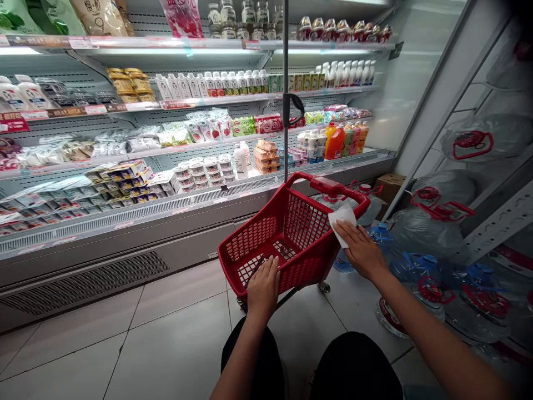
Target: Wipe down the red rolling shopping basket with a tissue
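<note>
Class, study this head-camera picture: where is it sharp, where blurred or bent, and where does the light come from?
Head view: the red basket, left hand and right hand on the white cloth are sharp; the water jugs at right smear; the shelf edges bow from wide-angle distortion; strip lights under the shelves glare white, and the floor tiles gleam softly.

You'll find nothing legible here: the shelf price strips, the milk cartons and the juice bottles all carry print too small and blurred to read.
</note>
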